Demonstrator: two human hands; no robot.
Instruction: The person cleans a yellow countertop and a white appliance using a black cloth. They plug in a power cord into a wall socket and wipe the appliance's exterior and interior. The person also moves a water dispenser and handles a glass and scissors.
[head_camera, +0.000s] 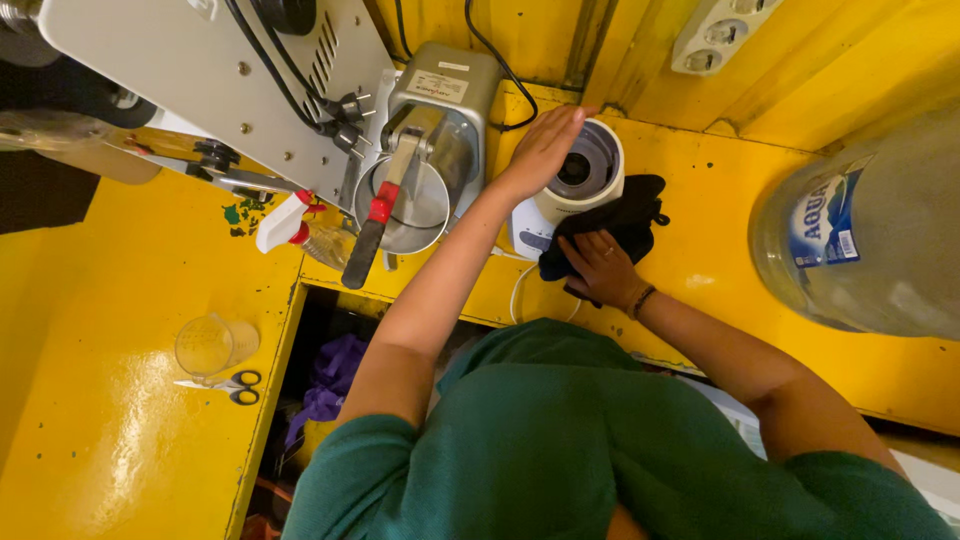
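1. We saw the left hand (545, 148) laid flat, fingers together and extended, over the rim of the white blender base (575, 185), steadying it without gripping anything.
2. The right hand (603, 268) pressed a black cloth (615, 222) against the base's near side, fingers spread over the fabric and curled lightly into it.
3. The base stood near the desk's (720, 240) back edge, close to the yellow wall, just beside a grey lever machine (430, 150) with a red-tipped handle.
4. We judged the base could tip or slide toward the desk's front edge if the cloth pushed harder than the left hand held.
5. A white cord (520, 290) looped off the front edge below the base; we thought the cloth or a wrist could snag it and drag the appliance.
6. The cloth lay close to the open dark socket at the top, and a fold could catch in it.
7. A spray bottle (295, 225) lay on its side near the machine and could roll if knocked.
8. At the left edge sat a clear cup (210, 345) with scissors (235, 385), well apart from both hands.
9. The large water jug (860, 235) was cut off at the right.
10. We could not see whether the cord was plugged in, and the body hid the near edge.
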